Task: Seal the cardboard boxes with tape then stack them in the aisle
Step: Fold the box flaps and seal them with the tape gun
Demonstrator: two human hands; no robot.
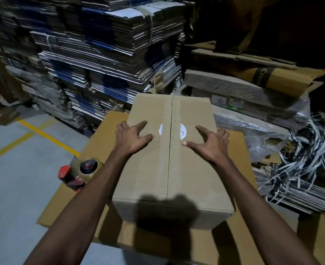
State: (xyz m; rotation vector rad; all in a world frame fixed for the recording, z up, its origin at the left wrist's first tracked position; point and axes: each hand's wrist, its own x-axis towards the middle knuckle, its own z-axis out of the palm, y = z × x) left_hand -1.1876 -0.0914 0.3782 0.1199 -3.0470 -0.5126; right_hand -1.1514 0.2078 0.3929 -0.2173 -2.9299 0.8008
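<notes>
Resting on the cardboard box (169, 150), left hand (131, 138) and right hand (209, 144) press down, fingers spread.

The room is dim. Light comes from above and behind the person, so a dark shadow falls on the near end of the cardboard box (167, 159) and down its front. The top of the box is the brightest spot. A strip of tape (162, 150) on it shines a little. Far right of the box, the corner is almost black. The stacks of flat cardboard (100, 54) behind the box look smeared and blurry. Straight lines bend near the picture's edges.
</notes>
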